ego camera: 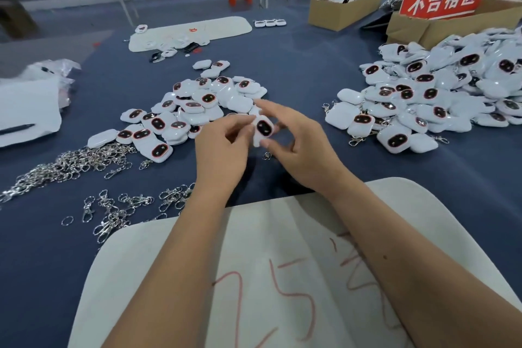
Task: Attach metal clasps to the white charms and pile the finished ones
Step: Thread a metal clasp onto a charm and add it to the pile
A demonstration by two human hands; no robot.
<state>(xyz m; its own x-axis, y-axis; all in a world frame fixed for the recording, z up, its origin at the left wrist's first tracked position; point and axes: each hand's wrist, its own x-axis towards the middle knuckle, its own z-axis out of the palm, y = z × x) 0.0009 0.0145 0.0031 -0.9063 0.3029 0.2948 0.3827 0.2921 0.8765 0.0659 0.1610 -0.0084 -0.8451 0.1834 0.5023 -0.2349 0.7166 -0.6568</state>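
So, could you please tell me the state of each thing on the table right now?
Left hand: pinching the held charm.
Right hand: gripping the held charm.
Held charm: lifted, face up.
Middle pile: no clasps visible.
Right pile: clasps visible.
Clasps: loose heap.
Cardboard box: open.

The room is evenly and softly lit from overhead, bright enough that colours read clearly. Shadows are faint: a soft dark patch lies on the blue tabletop [310, 65] under the hands. Small highlights glint on the glossy white charms [423, 110] and on the heap of metal clasps [70, 164]. The wide lens bends straight lines near the edges (the far table legs lean). The fingertips of the right hand [299, 144] are smeared with motion blur, and the far background looks soft and slightly hazy.
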